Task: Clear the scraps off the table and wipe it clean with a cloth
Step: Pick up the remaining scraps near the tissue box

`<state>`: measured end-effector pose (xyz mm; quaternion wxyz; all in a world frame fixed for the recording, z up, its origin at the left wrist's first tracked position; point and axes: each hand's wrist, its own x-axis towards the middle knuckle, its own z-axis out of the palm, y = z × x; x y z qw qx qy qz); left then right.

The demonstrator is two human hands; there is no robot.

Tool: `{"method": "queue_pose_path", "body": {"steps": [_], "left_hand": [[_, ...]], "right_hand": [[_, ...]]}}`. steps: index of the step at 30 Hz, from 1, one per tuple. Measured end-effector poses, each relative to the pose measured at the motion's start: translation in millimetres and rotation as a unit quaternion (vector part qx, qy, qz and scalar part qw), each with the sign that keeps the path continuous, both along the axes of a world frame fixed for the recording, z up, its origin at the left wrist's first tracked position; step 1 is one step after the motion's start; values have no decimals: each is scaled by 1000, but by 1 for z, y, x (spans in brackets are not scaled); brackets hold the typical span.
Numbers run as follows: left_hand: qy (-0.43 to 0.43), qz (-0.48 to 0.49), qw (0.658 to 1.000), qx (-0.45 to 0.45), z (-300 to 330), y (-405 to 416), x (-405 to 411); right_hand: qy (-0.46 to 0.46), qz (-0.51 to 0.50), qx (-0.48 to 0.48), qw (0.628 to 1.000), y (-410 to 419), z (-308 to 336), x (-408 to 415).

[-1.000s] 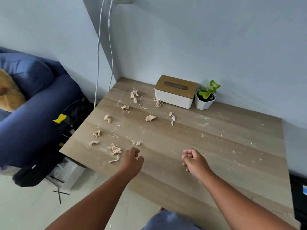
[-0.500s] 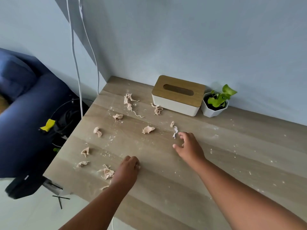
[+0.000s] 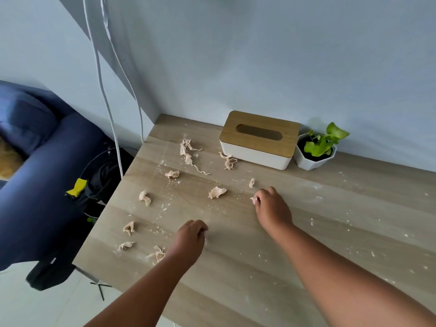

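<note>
The right hand (image 3: 271, 206) is pinching a white scrap (image 3: 253, 199) in front of the box (image 3: 258, 140); left hand (image 3: 190, 239) fingers are curled, contents unclear. Brushing could be pushing crumbs (image 3: 165, 208) off the desk (image 3: 330, 232).

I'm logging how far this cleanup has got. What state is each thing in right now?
Scraps: scattered loose over the table's left half.
Table: unwiped, dusted with crumbs.
Right hand: pinching a small white scrap at its fingertips.
Left hand: fingers curled on the tabletop; whether it holds anything is hidden.
Tissue box: lid on, no tissue showing.
Plant pot: upright by the wall.
</note>
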<state>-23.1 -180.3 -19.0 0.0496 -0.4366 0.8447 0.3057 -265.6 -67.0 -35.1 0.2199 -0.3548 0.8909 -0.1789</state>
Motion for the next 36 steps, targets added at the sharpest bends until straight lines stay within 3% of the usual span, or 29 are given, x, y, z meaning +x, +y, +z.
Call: {"method": "queue_pose_path", "body": {"steps": [6, 13, 20, 27, 36], "left_hand": [[48, 45, 998, 4, 9, -24, -30], [75, 17, 997, 18, 8, -55, -65], [118, -6, 993, 30, 5, -80, -84], [49, -155, 986, -35, -6, -93, -96], [-86, -331, 927, -156, -24, -94, -101]], "right_hand": [[3, 19, -28, 999, 12, 3, 11], [-49, -28, -46, 997, 14, 13, 6], [-108, -163, -71, 978, 10, 21, 5], [-97, -213, -70, 970, -5, 18, 12], [49, -129, 16, 990, -42, 4, 17]]}}
